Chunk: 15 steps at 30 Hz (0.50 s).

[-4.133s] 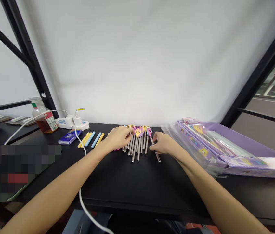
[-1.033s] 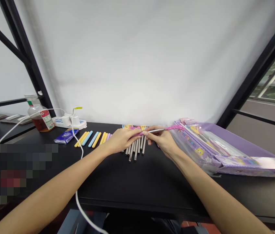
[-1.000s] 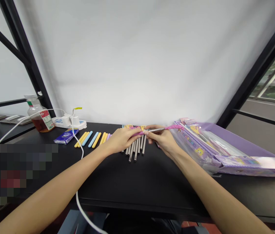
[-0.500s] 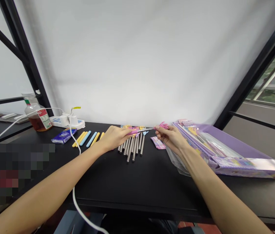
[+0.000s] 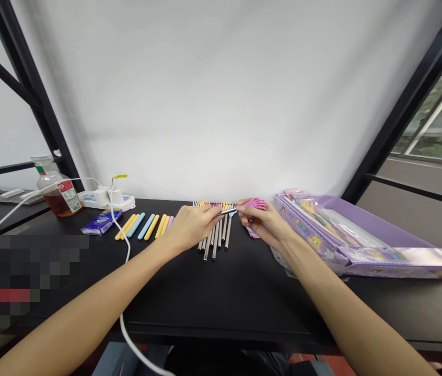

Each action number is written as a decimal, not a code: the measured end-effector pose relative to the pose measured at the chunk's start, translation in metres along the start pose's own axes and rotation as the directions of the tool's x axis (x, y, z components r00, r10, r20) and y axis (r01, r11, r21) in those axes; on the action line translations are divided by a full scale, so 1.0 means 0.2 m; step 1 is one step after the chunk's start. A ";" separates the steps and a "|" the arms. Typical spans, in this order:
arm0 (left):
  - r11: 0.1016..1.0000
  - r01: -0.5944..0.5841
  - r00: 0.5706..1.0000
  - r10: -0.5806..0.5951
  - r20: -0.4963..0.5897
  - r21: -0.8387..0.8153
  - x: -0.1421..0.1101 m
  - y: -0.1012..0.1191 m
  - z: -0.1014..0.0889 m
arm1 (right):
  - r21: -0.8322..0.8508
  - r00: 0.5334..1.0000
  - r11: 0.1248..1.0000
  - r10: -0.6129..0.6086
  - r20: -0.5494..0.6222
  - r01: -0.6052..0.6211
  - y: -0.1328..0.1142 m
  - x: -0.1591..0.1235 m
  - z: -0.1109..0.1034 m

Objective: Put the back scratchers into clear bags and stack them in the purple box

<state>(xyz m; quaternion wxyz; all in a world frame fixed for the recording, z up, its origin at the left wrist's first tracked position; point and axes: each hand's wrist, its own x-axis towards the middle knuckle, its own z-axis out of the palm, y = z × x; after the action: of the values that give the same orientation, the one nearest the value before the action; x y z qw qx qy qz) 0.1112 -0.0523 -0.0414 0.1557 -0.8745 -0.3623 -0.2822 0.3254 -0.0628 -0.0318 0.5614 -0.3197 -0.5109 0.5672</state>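
Between my two hands is a telescopic back scratcher with a thin metal rod [image 5: 228, 211] and a pink hand-shaped head [image 5: 259, 204]. My left hand [image 5: 189, 224] is closed round its handle end, which the fingers hide. Close to the head, my right hand [image 5: 267, 223] pinches the other end. Only a short piece of rod shows between the hands. Below and behind them lie several metal rods [image 5: 213, 245] in a row, with coloured claw-shaped heads at their far ends. A small pink card [image 5: 253, 234] lies partly behind my right hand.
Left of the rods lie several yellow, blue and purple handles [image 5: 151, 227]. Farther left are a blue packet [image 5: 101, 222], a power strip [image 5: 129, 202] and a bottle [image 5: 58, 196]. A white cable [image 5: 127, 256] crosses the desk. At right stands a purple box [image 5: 413, 234] with plastic-wrapped items.
My hands have come closer together, and the back scratcher's visible rod is shorter. Its pink handle, visible before, is now covered by my left hand.
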 end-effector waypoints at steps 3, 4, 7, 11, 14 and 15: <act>0.999 0.032 0.999 -0.031 0.040 -0.027 0.00 0.00 -0.02 | -0.051 0.999 0.998 -0.020 0.044 0.023 -0.01 -0.02 0.00; 0.999 0.037 0.998 -0.035 0.052 -0.030 0.00 0.00 -0.02 | -0.068 0.998 0.997 -0.041 0.051 0.044 0.00 -0.02 0.01; 0.998 0.045 0.997 -0.043 0.060 -0.036 0.01 0.03 -0.02 | -0.083 0.990 0.987 -0.135 0.032 0.138 0.02 -0.01 0.03; 0.995 0.060 0.996 -0.054 0.076 -0.079 0.03 -0.01 -0.05 | -0.047 0.966 0.973 -0.231 -0.117 0.227 0.01 0.03 -0.01; 0.988 0.156 0.972 -0.157 0.175 0.017 0.03 -0.15 -0.11 | 0.093 0.854 0.917 -0.320 -0.411 0.388 -0.08 0.07 -0.16; 0.972 0.210 0.948 -0.230 0.220 0.109 0.03 -0.20 -0.13 | 0.134 0.784 0.876 -0.335 -0.523 0.464 -0.11 0.08 -0.23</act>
<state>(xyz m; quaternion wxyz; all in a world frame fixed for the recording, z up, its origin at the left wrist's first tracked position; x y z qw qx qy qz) 0.0759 -0.0343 -0.0153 0.1167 -0.8481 -0.4849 -0.1788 0.3721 -0.0409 -0.0212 0.8152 -0.2596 -0.3326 0.3967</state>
